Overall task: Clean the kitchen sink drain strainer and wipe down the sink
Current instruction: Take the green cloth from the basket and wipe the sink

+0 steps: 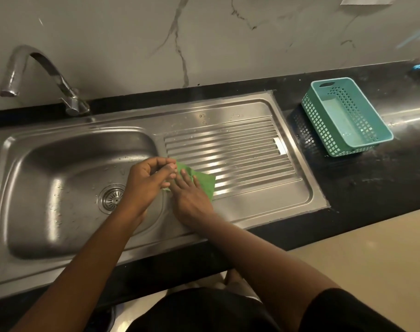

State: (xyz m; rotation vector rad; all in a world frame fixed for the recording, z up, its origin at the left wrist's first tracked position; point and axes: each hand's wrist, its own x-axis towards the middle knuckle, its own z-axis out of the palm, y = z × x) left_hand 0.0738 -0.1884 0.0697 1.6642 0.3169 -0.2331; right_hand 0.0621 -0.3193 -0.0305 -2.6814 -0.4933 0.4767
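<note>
A steel sink (24,168) with a ribbed drainboard (242,149) on its right is set into a black counter. The round metal drain strainer (110,198) sits in the basin floor, partly hidden by my left wrist. A green cloth (205,183) lies on the drainboard's near left corner. My right hand (189,195) rests flat on the cloth with fingers spread. My left hand (146,180) hovers at the cloth's left edge, fingers curled and pinching that edge. Water drops speckle the basin.
A curved chrome tap (36,68) stands behind the basin at the left. A teal perforated plastic basket (348,116) sits on the black counter (371,183) to the right of the drainboard. A marble-look wall runs behind. The beige floor shows at lower right.
</note>
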